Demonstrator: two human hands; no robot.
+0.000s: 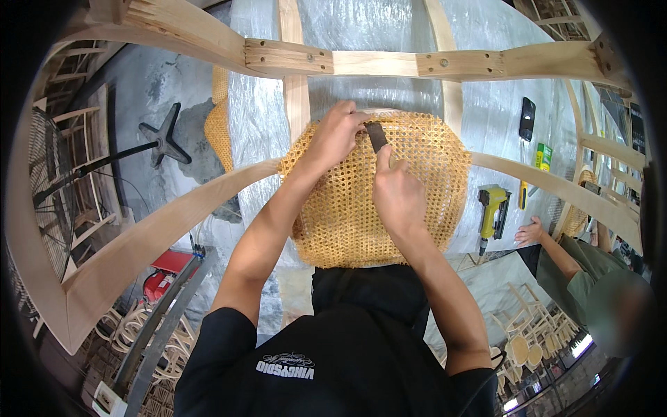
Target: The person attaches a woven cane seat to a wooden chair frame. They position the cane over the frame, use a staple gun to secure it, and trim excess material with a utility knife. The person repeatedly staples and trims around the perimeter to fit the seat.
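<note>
A sheet of woven yellow cane webbing [379,222] lies over a rounded wooden piece, whose pale rim [381,110] peeks out at the far edge. My left hand [335,137] is closed at that far edge, fingertips pinched on the webbing beside the rim. In my right hand [399,194] is a tool with a flat dark blade [376,135]; my fist hides its handle. The blade's end meets the webbing just right of my left fingertips. Curved bare-wood arms [187,198] run out to both sides from the webbing.
A wooden rail [375,64] crosses beyond my hands over a plastic-wrapped surface [260,118]. To the right lie a yellow nail gun [490,208], a phone [527,118], a green box [543,156] and a yellow cutter [522,194]. A co-worker's hand [530,231] rests nearby. A fan [52,187] stands left.
</note>
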